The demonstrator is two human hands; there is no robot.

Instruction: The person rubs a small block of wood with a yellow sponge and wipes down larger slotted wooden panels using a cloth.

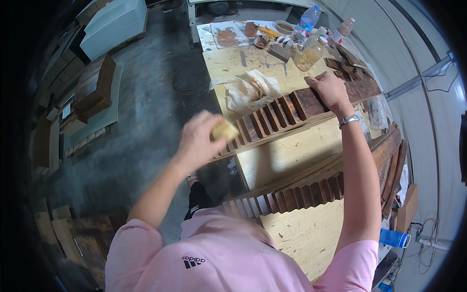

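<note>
My left hand (197,141), blurred by motion, is closed on a small yellow sponge-like block (224,130). It is beside the left end of a long dark-stained wooden piece (307,103) with a row of stepped slats or notches. My right hand (331,90) grips that piece near its right end, fingers curled on the top; a silver band circles the wrist. A second dark wooden piece with similar notches (311,193) lies nearer to my body. Just beyond the first piece is a crumpled, brown-stained white cloth (249,90).
Behind the cloth, the pale wooden table (282,160) bears a glass jar (309,54), plastic bottles (308,19), a grey block (279,52) and stained containers. Dark wood strips (352,63) lie at the right. Stacked boards (92,87) stand on the floor at left.
</note>
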